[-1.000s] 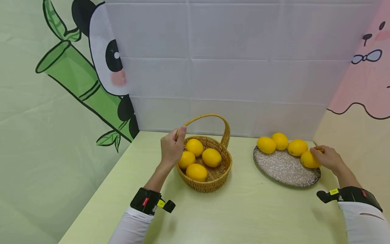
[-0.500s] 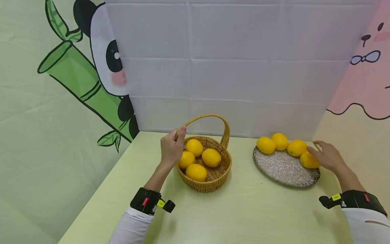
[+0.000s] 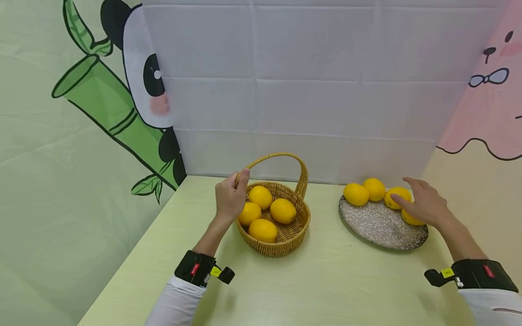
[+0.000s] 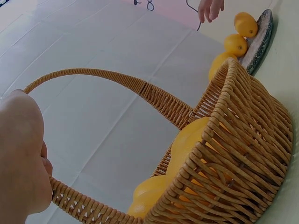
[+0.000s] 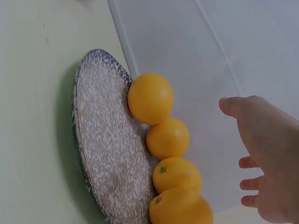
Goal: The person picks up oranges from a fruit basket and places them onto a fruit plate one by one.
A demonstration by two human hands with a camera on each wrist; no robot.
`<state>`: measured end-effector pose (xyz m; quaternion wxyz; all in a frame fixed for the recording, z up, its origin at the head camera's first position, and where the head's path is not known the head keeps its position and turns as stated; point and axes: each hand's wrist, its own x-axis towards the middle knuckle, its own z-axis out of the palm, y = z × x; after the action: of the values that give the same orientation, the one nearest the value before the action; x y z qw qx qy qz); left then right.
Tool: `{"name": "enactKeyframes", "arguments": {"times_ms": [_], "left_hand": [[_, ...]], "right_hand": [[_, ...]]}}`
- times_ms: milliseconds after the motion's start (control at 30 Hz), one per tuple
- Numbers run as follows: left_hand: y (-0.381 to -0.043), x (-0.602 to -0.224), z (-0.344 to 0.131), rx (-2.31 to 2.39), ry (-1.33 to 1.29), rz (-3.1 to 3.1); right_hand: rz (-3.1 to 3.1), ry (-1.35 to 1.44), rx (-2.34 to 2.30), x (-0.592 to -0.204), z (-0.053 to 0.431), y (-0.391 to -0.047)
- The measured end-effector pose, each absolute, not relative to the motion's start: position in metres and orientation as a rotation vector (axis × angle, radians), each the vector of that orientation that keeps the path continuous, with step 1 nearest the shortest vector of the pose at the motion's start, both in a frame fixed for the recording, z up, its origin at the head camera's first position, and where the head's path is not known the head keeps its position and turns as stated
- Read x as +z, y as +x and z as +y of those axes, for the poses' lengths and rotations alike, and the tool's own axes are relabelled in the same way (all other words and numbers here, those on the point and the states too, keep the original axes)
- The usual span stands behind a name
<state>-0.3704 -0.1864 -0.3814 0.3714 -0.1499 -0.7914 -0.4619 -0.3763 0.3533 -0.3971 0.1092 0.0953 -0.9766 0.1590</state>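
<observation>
My left hand [image 3: 230, 198] grips the arched handle [image 3: 302, 179] of a woven wicker basket [image 3: 274, 250], which stands on the table. Several yellow lemons, one of them a front lemon [image 3: 263, 230], lie inside it. To the right, more lemons sit in a curved row along the far and right rim of a speckled grey plate [image 3: 375, 224]. Over the two rightmost lemons hovers my right hand [image 3: 428, 204], its fingers spread and holding nothing. The right wrist view shows a gap between this hand [image 5: 273, 156] and the lemons [image 5: 168, 138].
A pale yellow-green table [image 3: 326, 285] carries the basket and the plate, with bare surface between them. A white cloth wall [image 3: 306, 90] rises right behind both. Printed panels with cartoon animals stand at the left and right sides.
My right hand has let go of the rightmost lemon, risen from it and shifted left with its fingers opening. That lemon stays on the plate. My left hand keeps its hold on the handle.
</observation>
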Motion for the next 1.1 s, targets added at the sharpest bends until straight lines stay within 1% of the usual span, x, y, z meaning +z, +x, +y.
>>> {"name": "enactKeyframes", "arguments": {"times_ms": [467,1100], "left_hand": [[-0.371,-0.382,-0.187,-1.178,-0.381,-2.032],[-0.372,-0.382,-0.188,-1.204,-0.384,-2.046]], "right_hand": [[-2.728,0.578,0.470,-0.371,0.281,-0.360],[-2.680,0.886,0.411,-0.366,0.178,-0.346]]}}
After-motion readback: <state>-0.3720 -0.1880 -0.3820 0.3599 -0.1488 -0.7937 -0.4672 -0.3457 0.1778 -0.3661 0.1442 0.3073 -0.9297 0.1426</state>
